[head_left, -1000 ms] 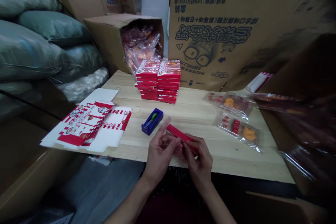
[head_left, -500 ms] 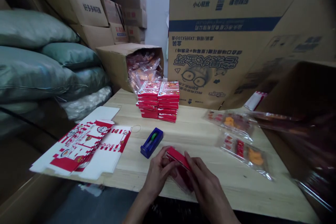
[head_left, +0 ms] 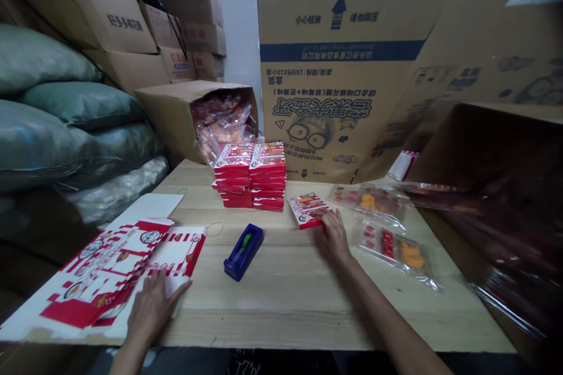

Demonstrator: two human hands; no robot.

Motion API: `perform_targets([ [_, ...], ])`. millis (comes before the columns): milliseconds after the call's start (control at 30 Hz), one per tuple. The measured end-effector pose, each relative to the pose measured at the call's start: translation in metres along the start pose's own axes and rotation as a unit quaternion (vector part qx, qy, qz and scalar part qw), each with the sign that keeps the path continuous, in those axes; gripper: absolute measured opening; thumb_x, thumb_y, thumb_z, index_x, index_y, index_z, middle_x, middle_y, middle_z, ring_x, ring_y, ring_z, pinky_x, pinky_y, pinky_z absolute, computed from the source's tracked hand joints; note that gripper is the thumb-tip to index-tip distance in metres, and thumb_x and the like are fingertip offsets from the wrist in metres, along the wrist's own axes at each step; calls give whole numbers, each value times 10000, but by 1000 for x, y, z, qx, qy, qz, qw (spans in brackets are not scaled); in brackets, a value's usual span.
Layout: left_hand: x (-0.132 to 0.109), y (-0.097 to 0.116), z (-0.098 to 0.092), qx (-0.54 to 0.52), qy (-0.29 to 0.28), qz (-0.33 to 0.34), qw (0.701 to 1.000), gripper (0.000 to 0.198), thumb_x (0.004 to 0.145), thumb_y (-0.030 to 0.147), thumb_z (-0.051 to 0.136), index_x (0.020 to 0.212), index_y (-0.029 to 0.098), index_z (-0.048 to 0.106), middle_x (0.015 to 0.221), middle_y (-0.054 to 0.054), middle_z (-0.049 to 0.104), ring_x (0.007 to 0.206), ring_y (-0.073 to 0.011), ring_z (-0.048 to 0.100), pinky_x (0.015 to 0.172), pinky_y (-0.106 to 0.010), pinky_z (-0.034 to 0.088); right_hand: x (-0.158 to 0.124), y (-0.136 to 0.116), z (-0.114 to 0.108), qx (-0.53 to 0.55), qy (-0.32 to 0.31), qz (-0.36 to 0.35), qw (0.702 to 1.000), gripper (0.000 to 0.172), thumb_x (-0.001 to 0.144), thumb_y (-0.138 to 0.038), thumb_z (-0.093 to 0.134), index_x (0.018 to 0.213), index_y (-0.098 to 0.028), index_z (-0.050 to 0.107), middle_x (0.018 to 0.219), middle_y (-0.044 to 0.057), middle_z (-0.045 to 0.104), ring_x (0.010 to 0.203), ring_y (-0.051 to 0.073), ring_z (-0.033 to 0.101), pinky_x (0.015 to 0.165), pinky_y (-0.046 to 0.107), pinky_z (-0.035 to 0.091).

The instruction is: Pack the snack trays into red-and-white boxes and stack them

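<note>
My right hand [head_left: 335, 237] reaches out over the table and grips the near right corner of a flat red-and-white snack box [head_left: 304, 206], which lies on the wood right of two stacks of similar boxes [head_left: 267, 179]. My left hand [head_left: 152, 304] rests with thumb and fingers apart on the printed cardboard sheets [head_left: 187, 252] at the table's left. A blue tape dispenser [head_left: 243, 252] with a green roll core stands between my hands.
Clear packets with orange pieces [head_left: 398, 249] lie at the right, beside a dark open carton [head_left: 479, 146]. Behind the stacks, an open box [head_left: 167, 108] spills more packets. A large cardboard panel [head_left: 334, 82] closes off the back. Stuffed sacks [head_left: 57, 146] pile up at left.
The red box has gone from between both hands to the table beside the stacks, my right hand still on it. My left hand has moved left onto the sheets. The view has shifted slightly.
</note>
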State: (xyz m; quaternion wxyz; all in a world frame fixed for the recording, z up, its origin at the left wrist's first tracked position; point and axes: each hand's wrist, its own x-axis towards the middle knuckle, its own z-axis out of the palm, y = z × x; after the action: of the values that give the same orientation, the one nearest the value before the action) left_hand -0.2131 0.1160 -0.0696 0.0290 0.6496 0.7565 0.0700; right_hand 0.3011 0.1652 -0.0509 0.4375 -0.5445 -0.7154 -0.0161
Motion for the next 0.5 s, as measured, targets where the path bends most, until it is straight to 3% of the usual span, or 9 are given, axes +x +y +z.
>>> perform_targets([
  [67,-7,4,7,-2,-15,-8,1000,809,799,646,484,1416,138,609,1520,-219,556,1508,-438,370,1150,-570,375,7,19,24,-7,-2,25,1000,520,773,-29,475,1221,-199,678,1226,121,725,1276,298,585,1223,601,266],
  [167,-15,12,10,17,-4,-44,999,851,868,596,344,1453,10,539,1514,-251,551,1495,-391,416,1193,-511,367,21,39,52,-4,-18,63,998,608,711,12,460,1250,-160,683,1294,154,698,1335,300,536,1212,552,302],
  [233,-17,15,9,34,-12,-49,998,864,899,566,279,1467,-46,499,1541,-259,517,1504,-353,412,1218,-456,358,31,48,66,5,-36,91,995,634,700,36,450,1254,-156,692,1331,151,692,1385,300,500,1223,576,270],
  [300,-19,18,5,50,-34,-51,997,834,923,553,269,1483,-24,491,1568,-240,492,1509,-335,408,1201,-450,391,39,53,75,13,-50,122,991,651,692,48,463,1254,-175,704,1350,142,695,1433,323,459,1222,663,190],
  [433,-24,30,-5,74,-65,-48,994,640,995,444,297,1429,60,569,1514,-224,563,1450,-344,494,1101,-475,487,34,40,75,27,-49,157,986,596,754,-5,514,1278,-214,706,1472,134,625,1527,377,340,1179,783,10],
  [500,-27,37,-10,76,-52,-40,995,556,1016,360,304,1373,61,610,1424,-244,635,1377,-350,572,1050,-471,517,17,18,66,45,-44,154,986,466,856,-111,521,1269,-212,710,1494,135,610,1531,366,353,1196,762,34],
])
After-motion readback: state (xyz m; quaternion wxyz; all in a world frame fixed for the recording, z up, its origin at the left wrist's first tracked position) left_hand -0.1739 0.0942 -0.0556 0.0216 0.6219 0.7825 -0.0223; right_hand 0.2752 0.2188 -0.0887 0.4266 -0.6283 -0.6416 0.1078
